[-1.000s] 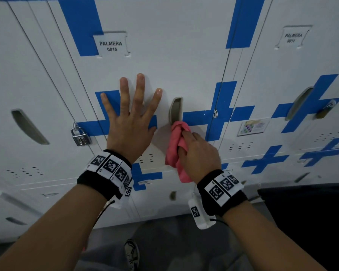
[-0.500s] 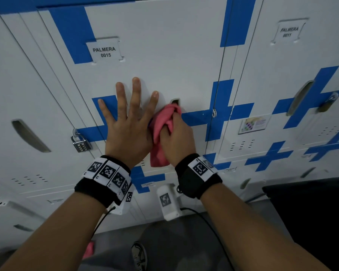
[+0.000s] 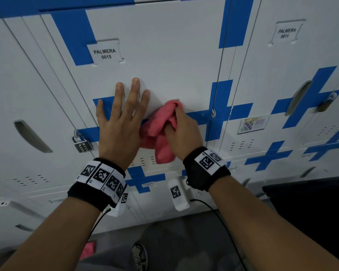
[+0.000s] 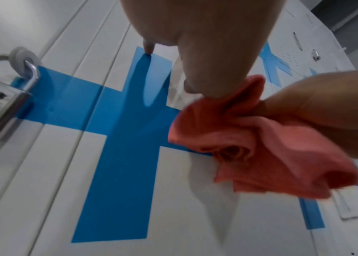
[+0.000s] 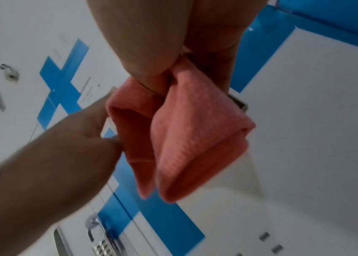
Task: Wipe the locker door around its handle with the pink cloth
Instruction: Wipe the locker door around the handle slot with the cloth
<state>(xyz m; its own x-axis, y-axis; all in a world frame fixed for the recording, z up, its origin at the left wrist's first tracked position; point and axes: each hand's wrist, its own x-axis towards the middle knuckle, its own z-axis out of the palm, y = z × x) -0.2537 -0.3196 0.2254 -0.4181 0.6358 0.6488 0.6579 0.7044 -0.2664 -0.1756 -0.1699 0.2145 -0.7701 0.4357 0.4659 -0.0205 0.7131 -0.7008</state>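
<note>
The white locker door [image 3: 170, 61] labelled PALMERA 0015 fills the middle of the head view. My right hand [image 3: 184, 132] grips a bunched pink cloth [image 3: 159, 130] and presses it onto the door over the recessed handle, which is almost wholly hidden; only its top edge [image 3: 177, 99] peeks out. From the right wrist, the cloth [image 5: 186, 138] hangs in folds below my curled fingers, with a corner of the handle [image 5: 240, 104] behind it. My left hand [image 3: 119, 122] lies flat on the door just left of the cloth, fingers spread. The cloth [image 4: 261, 143] touches my left thumb.
A silver combination padlock [image 3: 81, 143] hangs at the door's left edge, close to my left hand. Blue cross stripes [image 3: 219, 110] run over the doors. Neighbouring lockers have handles at the left [image 3: 30, 135] and right [image 3: 298, 96]. A dark object [image 3: 311, 212] stands low right.
My right hand has swept the cloth from below the handle up and left over it, ending beside my left hand. My left hand has stayed flat on the door.
</note>
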